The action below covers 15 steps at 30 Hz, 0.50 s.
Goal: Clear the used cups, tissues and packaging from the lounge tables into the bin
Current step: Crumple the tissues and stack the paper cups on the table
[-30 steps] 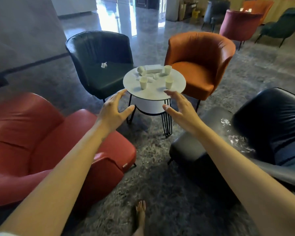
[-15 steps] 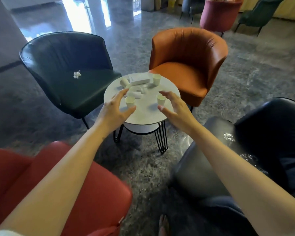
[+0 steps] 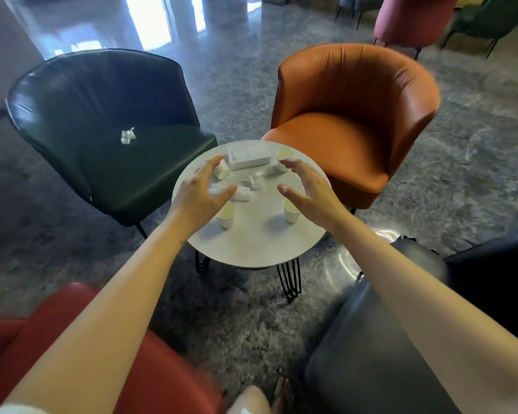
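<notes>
Crumpled tissue [image 3: 128, 136] on the seat of the green chair [image 3: 102, 94], well apart from the other litter and easy to miss. Left grip [image 3: 198, 194], fingers spread and holding nothing, is over the loose tissues [image 3: 243, 191] on the round tabletop [image 3: 251, 249]; contact cannot be judged. Near cup [image 3: 226, 216] stands upright just beside the heel of that hand, so a dropped wrist would likely tip it and spill any dregs. White box [image 3: 247, 156] lies at the far side, touching the tissues. Second cup [image 3: 291, 214] stands upright, partly hidden under the right grip [image 3: 311, 191], which is likewise spread and empty; the same tipping risk applies. Far cup [image 3: 284, 153] sits near the rim beside the orange chair [image 3: 347, 130], where an inward sweep that clips it could send it over the edge. A broad two-handed scoop may shed light tissues. No bin is in view, so overfilled hands would probably drop pieces while carrying.
</notes>
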{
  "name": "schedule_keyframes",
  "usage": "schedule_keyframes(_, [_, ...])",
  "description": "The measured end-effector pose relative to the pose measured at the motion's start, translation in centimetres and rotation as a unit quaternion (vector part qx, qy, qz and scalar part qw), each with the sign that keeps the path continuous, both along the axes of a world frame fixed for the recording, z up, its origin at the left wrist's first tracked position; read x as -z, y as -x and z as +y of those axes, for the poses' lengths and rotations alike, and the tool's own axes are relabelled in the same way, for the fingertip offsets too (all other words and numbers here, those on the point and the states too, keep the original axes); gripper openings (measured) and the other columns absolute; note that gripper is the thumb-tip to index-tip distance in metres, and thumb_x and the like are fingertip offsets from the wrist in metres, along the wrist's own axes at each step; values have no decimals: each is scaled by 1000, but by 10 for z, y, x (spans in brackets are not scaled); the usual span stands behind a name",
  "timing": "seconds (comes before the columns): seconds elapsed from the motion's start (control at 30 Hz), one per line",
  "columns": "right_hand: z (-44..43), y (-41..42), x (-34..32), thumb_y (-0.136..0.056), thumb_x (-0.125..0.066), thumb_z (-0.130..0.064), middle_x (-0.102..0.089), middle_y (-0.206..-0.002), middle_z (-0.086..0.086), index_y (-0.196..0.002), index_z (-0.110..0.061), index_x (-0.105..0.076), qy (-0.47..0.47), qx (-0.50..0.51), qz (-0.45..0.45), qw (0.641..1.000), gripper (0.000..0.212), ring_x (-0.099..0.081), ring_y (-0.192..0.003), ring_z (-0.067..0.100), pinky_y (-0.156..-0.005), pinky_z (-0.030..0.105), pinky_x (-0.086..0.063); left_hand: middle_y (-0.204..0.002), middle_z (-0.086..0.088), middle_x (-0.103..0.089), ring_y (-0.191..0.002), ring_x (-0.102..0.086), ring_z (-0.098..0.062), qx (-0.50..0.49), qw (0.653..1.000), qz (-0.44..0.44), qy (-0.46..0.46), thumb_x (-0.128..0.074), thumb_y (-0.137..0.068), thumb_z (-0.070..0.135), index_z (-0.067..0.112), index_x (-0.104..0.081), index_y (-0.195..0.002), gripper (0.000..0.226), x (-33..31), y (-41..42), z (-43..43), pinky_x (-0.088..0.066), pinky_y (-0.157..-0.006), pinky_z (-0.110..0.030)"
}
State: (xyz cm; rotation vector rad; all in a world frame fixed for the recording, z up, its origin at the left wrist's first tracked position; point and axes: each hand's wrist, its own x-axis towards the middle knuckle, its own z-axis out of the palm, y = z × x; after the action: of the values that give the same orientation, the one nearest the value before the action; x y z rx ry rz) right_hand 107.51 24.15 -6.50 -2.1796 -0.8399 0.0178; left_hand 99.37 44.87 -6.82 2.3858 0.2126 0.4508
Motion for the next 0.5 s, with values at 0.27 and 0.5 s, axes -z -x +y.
schedule_keyframes(0.27, [71,-84,44,-90,-56,-30,-46,-138,6,-135,-18,-41,7,-31,54,998,49,-43,-124,21,-101,31,-32,-137,-4,-47,-123,-44,-19,-33,998,43,7,-63,-84,34,20,-36,-137,61,43,-72,61,-37,-99,-32])
schedule_keyframes(0.5, [153,-164,87,-89,-56,-34,-43,-141,5,-136,-20,-39,43,-19,110,993,52,-41,-126,22,-104,40,-35,-140,1,-44,-126,-42,-17,-21,994,99,34,-63,-82,40,27,-34,-138,64,87,-151,140,-37,-101,-35])
